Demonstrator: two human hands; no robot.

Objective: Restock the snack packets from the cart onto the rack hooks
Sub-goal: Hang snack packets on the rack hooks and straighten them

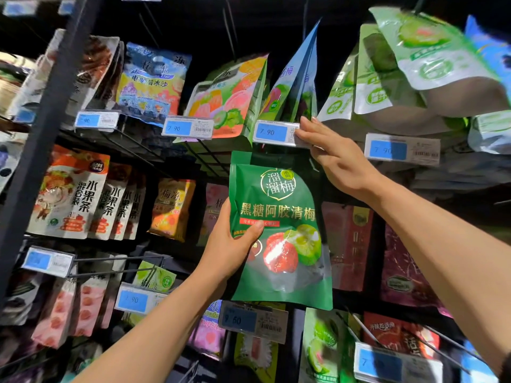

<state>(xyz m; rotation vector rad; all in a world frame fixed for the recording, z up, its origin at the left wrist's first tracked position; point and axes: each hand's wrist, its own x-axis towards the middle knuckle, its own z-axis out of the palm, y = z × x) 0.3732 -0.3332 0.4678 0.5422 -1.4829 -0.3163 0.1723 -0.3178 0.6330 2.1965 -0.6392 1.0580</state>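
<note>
Here the left hand point(231, 244) grips the green snack packet point(279, 233) at its left edge, just below the price tag point(272, 132) the right hand point(329, 153) pinches. Best lift the tag clear, then thread the packet's hole squarely onto the hook.

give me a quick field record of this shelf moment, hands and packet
left hand: grips the green packet at its left edge, thumb on the front
right hand: fingers on the price tag reading 7.90, above the packet
packet state: upright, in front of the rack, whether it hangs on a hook cannot be told
cart: not in view
</note>
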